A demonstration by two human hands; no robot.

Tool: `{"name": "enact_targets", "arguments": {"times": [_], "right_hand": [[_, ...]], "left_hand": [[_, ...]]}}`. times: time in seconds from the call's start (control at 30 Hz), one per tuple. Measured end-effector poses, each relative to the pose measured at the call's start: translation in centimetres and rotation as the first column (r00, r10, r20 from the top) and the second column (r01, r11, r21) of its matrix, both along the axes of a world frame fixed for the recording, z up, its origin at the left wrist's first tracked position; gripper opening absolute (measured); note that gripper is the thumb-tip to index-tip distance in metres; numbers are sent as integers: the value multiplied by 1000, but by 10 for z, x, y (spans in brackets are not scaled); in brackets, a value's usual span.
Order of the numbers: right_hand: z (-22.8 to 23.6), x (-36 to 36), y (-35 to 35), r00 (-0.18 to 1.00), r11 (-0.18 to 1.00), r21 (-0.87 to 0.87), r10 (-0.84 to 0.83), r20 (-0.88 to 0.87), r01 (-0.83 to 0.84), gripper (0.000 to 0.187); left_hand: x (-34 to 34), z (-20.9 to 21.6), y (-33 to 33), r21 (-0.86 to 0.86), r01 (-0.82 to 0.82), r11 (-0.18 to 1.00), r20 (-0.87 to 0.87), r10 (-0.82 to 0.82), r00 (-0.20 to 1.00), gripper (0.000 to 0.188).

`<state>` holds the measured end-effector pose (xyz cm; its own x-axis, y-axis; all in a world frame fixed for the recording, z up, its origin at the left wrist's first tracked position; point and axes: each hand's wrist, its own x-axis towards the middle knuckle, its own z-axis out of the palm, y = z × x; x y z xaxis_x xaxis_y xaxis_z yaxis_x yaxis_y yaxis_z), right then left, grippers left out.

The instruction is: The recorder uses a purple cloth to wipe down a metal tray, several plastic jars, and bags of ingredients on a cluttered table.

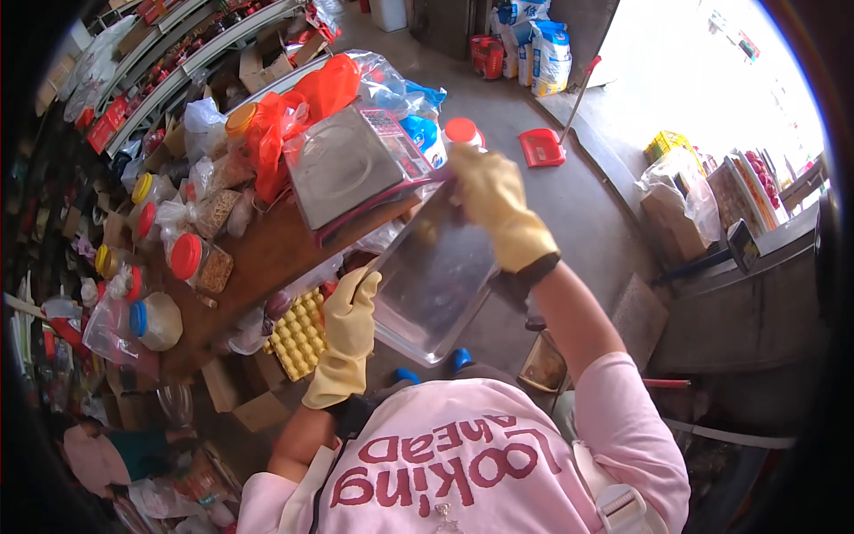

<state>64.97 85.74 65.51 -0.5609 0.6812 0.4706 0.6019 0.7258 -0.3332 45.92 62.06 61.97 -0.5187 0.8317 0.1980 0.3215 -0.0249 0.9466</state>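
A shallow rectangular metal tray [427, 303] is held out in front of my body, slanting away from me. My left hand [345, 334], in a pale yellow rubber glove, is closed on its left rim. My right hand [498, 200], in a matching glove, covers the tray's far right corner. Its fingers are bent and blurred, and whatever lies under them is hidden. Just beyond the tray, a weighing scale [342, 165] with a flat metal plate and pink edging stands on a brown table [276, 258].
Lidded jars [197, 260], bagged goods and a red plastic bag [307, 107] crowd the table. Yellow egg trays [300, 334] sit below its near edge, by an open cardboard box [242, 392]. A red dustpan [542, 148] lies on the floor [587, 214]. Boxes [680, 209] stand by the bright doorway.
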Motion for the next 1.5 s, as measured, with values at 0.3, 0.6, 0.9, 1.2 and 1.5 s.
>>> {"name": "enact_targets", "arguments": {"times": [0.3, 0.6, 0.9, 1.2, 1.5], "right_hand": [[12, 65, 19, 834, 519, -762, -155, -529, -387, 32], [4, 37, -21, 919, 576, -794, -177, -352, -193, 34], [15, 10, -152, 983, 976, -213, 81, 162, -46, 18], [-22, 61, -216, 765, 972, -215, 208, 609, -93, 37], [-12, 130, -198, 915, 418, -903, -395, -80, 102, 23]], "left_hand": [[-41, -7, -26, -137, -181, 974, 189, 205, 960, 19], [-85, -50, -40, -237, -112, 965, 156, 152, 976, 31], [-84, -59, -71, -154, 712, 685, 915, -173, 365, 79], [14, -61, -32, 57, 494, 868, 947, 109, -301, 47], [83, -103, -5, -279, 585, 761, 955, 156, 253, 33]]}}
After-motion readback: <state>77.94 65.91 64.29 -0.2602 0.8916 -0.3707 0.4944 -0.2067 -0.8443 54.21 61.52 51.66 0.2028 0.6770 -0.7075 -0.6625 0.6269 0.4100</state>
